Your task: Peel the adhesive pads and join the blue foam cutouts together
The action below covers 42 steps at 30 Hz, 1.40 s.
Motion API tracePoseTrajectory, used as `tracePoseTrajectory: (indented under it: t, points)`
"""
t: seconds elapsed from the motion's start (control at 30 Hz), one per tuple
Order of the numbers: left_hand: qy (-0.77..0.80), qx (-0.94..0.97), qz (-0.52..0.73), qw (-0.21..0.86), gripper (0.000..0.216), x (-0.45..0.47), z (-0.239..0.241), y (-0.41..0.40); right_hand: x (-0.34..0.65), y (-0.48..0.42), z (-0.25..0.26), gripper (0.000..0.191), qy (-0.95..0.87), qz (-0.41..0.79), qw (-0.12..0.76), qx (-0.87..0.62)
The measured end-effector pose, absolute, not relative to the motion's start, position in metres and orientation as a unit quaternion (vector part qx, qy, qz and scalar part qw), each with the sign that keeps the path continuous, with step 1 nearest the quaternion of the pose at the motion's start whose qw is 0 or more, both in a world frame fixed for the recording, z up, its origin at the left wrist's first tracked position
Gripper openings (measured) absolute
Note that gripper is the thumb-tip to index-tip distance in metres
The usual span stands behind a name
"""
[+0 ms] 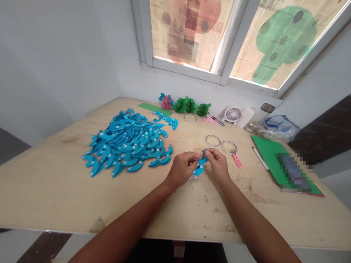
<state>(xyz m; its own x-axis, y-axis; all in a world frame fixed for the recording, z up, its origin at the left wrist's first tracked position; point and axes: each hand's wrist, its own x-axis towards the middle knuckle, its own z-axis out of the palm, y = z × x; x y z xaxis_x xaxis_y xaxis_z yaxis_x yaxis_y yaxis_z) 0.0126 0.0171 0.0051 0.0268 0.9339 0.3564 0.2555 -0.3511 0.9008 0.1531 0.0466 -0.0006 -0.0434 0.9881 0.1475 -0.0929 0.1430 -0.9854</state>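
Note:
Between my two hands is a curved blue paper piece [199, 170] with small white squares on it, just above the wooden table [175, 212]. My left hand [183, 167] is closed, its fingertips pinching at the piece's left side. My right hand [217, 163] pinches the upper right end between thumb and finger. Tiny white bits lie scattered around the fingers. To the left spreads a large heap of similar blue paper pieces [128, 138], many bearing white squares. Just beyond my right hand lie rolls of narrow tape [212, 141] and small pink-handled snips [237, 159].
Along the wall stand green folded-paper shapes [189, 105], a pink-and-blue one [166, 101], a small white fan [233, 114] and a lidded bottle [264, 111]. Green sheets [270, 160] with a blurred-out object on top and a white pen [260, 158] lie at right.

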Motion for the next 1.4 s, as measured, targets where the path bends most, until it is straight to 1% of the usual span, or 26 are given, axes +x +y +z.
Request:
tracePoseTrajectory:
  t: [0.3,0.4,0.5,0.57,0.63,0.8,0.93,1.1,1.3,1.4]
  points:
    - [0.470,0.639,0.509,0.335,0.023,0.012,0.006,0.017,0.152,0.047,-0.002,0.017,-0.514,0.495,0.556,-0.427]
    - [0.469,0.625,0.514,0.353,0.022,0.012,0.005,0.018,0.151,0.047,-0.004,0.020,-0.477,0.543,0.554,-0.413]
    - [0.469,0.596,0.522,0.390,0.021,0.011,0.005,0.019,0.150,0.046,-0.005,0.028,-0.434,0.601,0.547,-0.389]
    - [0.467,0.568,0.532,0.421,0.020,0.010,0.006,0.020,0.150,0.046,-0.005,0.034,-0.416,0.619,0.548,-0.380]
    - [0.464,0.541,0.542,0.445,0.020,0.009,0.006,0.021,0.150,0.046,-0.005,0.035,-0.413,0.622,0.548,-0.377]
    - [0.468,0.516,0.557,0.452,0.018,0.009,0.006,0.022,0.151,0.046,-0.008,0.029,-0.480,0.597,0.514,-0.386]
    - [0.475,0.506,0.559,0.454,0.019,0.009,0.006,0.022,0.150,0.044,-0.007,0.027,-0.516,0.579,0.490,-0.398]
    - [0.467,0.515,0.550,0.463,0.022,0.007,0.005,0.022,0.150,0.044,-0.004,0.026,-0.505,0.577,0.496,-0.407]
    - [0.439,0.523,0.531,0.502,0.032,0.004,0.007,0.023,0.150,0.041,0.001,0.022,-0.487,0.601,0.502,-0.386]
    - [0.433,0.524,0.523,0.515,0.030,0.003,0.006,0.023,0.150,0.041,0.001,0.022,-0.490,0.603,0.501,-0.382]
